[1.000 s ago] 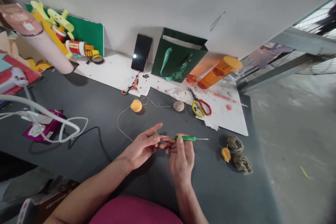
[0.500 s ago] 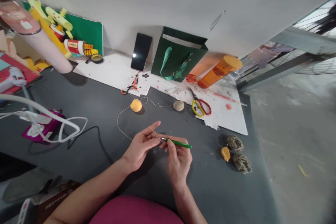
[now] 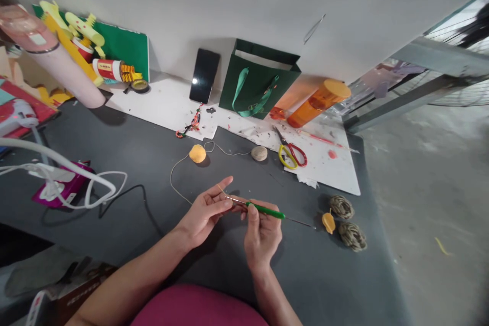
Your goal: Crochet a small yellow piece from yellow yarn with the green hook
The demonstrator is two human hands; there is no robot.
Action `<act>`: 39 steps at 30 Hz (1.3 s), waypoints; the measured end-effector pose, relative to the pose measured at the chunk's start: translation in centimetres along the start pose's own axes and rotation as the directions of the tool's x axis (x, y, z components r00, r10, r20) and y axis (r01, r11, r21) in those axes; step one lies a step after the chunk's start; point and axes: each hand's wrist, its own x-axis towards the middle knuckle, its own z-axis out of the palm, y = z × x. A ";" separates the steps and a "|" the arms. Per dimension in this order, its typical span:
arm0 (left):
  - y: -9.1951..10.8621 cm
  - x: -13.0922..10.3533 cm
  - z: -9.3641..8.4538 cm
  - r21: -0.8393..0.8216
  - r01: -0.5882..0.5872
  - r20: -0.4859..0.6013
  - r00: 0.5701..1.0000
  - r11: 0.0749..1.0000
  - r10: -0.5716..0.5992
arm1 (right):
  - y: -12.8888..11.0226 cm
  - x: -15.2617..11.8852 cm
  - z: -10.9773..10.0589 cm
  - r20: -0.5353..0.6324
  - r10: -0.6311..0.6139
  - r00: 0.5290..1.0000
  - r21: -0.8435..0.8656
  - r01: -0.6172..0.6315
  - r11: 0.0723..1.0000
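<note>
My right hand [image 3: 263,237] grips a crochet hook [image 3: 269,210] by its green handle. Its thin metal shaft points left to the fingers of my left hand [image 3: 204,216], and a second thin metal end sticks out to the right. Yellow yarn [image 3: 220,188] runs over the raised index finger of my left hand, whose thumb pinches against the other fingers. Any worked piece between them is too small or covered to make out. Beyond the hands lie a yellow yarn ball [image 3: 197,153] and a beige yarn ball [image 3: 259,153], with a thin strand trailing toward my left hand.
Scissors [image 3: 292,155] lie on a white board [image 3: 328,168]. Two grey-green yarn bundles [image 3: 352,236] and a small yellow piece [image 3: 328,222] sit at right. A phone [image 3: 205,76], green paper bag [image 3: 260,79] and orange bottle [image 3: 319,103] stand behind. White cables [image 3: 103,178] cross the left side.
The hook's tip has come up and left, clear of the left fingers. My right hand has shifted slightly right, and the rear metal end now shows more plainly. My left hand has barely moved.
</note>
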 end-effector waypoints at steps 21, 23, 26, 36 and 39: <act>0.3 -0.3 0.7 0.005 0.026 0.092 0.995 1.000 -0.027 | -0.4 0.5 1.2 0.261 0.382 0.886 0.529 -0.463 0.712; 0.3 -0.3 0.6 0.032 0.000 0.075 0.997 0.999 -0.002 | -0.4 0.4 1.1 0.229 0.330 0.916 0.508 -0.402 0.762; 0.1 -0.3 0.6 0.077 -0.059 0.032 0.998 0.995 0.056 | -0.1 0.3 0.7 0.181 0.239 0.954 0.408 -0.294 0.864; 0.0 -0.2 0.6 0.031 -0.116 -0.056 0.991 0.993 0.118 | 0.1 0.1 0.1 0.182 -0.299 0.937 0.052 0.294 0.954; 0.0 -0.1 0.4 0.014 -0.051 -0.015 0.999 0.999 0.051 | -0.3 0.1 0.3 0.114 -0.130 0.985 0.094 0.119 0.988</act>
